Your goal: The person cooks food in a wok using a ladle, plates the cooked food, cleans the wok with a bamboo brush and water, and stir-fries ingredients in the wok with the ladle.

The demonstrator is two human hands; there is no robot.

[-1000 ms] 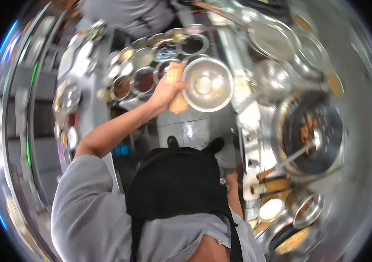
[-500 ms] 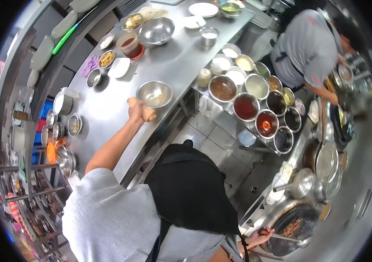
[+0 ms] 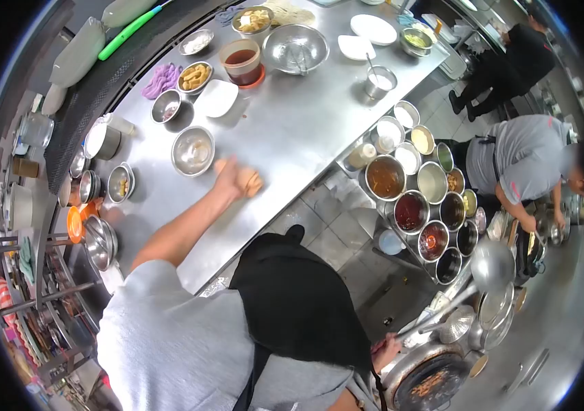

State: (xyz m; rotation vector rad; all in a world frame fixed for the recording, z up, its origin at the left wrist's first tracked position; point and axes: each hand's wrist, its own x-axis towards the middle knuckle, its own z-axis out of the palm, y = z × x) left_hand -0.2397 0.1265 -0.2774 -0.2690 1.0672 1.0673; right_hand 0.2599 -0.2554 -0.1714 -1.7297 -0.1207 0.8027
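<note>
Head view: left hand (image 3: 229, 181) closed around a tan bundle (image 3: 249, 182), blurred, ends showing either side of the grip. Bundle sits over the counter (image 3: 285, 123), near its front edge; contact with the top, cannot tell. Small bowl (image 3: 193, 151) just beside, on the back-edge side of the hand. Right hand (image 3: 386, 351) narrow, fingers wrapped on the handle of a ladle (image 3: 492, 266), off the counter; ladle's bowl end up by the strainers, wok (image 3: 430, 385) with brown pieces close to the hand. Along the back edge: purple cloth (image 3: 162, 81), bowl of yellow pieces (image 3: 194, 79), tub of dark red liquid (image 3: 241, 63), large bowl (image 3: 296, 49); white dish (image 3: 217, 98) in front of the tub. Toward the far right corner: two white plates (image 3: 373, 29), bowl with green contents (image 3: 416, 42). Steel cup (image 3: 379, 82) near the front edge there. Sauce pots (image 3: 412, 212) stand beyond that edge.
</note>
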